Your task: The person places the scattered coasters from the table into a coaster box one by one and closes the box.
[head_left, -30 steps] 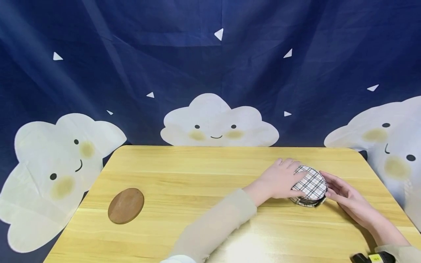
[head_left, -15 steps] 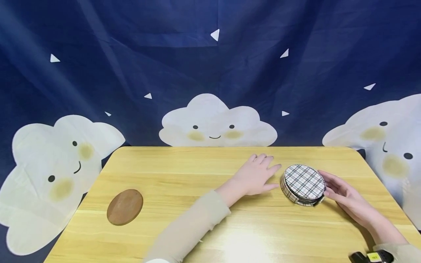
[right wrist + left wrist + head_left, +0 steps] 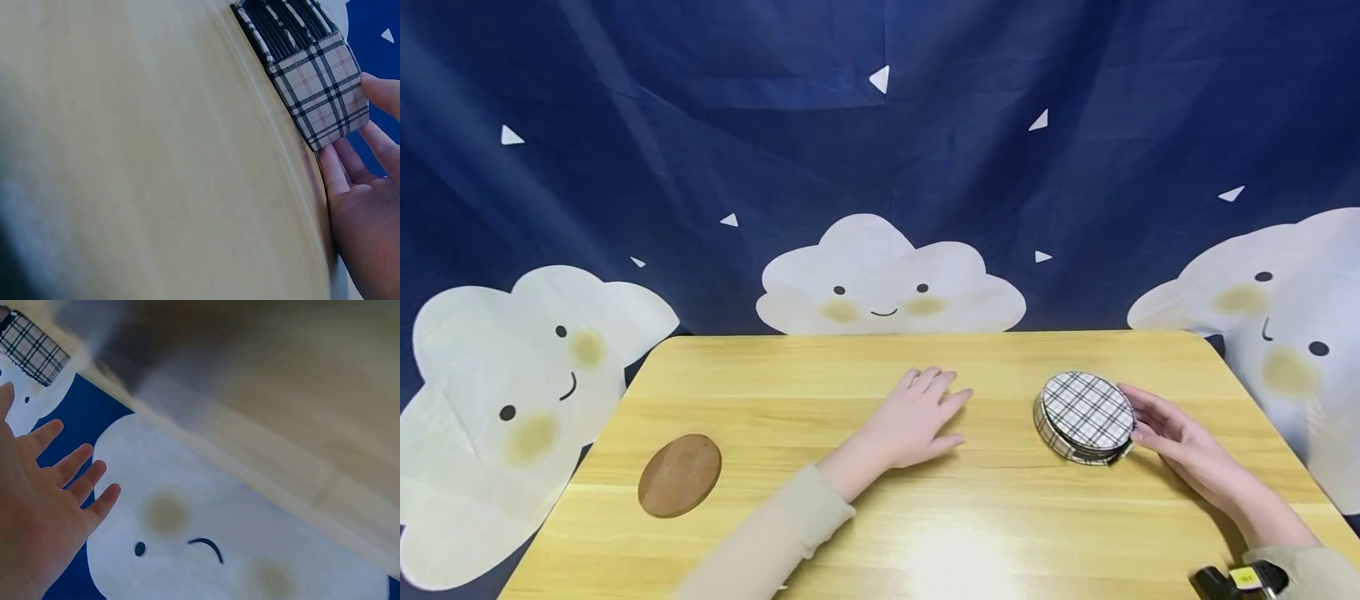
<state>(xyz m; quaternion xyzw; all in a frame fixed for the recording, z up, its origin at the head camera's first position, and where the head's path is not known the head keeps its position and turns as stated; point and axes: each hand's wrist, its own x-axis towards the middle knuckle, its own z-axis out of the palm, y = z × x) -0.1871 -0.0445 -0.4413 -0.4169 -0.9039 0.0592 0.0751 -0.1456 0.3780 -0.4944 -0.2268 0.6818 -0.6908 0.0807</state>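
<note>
Toward the right of the table sits a round black-and-white plaid case (image 3: 1088, 412), a flat top over a banded side. In the right wrist view, the case (image 3: 322, 94) shows a plaid side panel and dark ribbed strips that look like zippers. My right hand (image 3: 1195, 454) is beside it, thumb and fingertips against its right side, fingers loosely bent. My left hand (image 3: 902, 425) is over the middle of the table, left of the case and apart from it. Its fingers are spread and it holds nothing; the left wrist view shows the same hand (image 3: 47, 506) with a bare palm.
A brown round wooden disc (image 3: 680, 475) lies at the left of the light wooden table (image 3: 1000, 517). A dark blue curtain (image 3: 820, 133) with white clouds hangs behind the table's far edge. A black device with a yellow label (image 3: 1246, 577) is by the right sleeve.
My left hand has come off the plaid case and moved left across the table. My right hand stays at the case's right side, and the case looks to stay in place.
</note>
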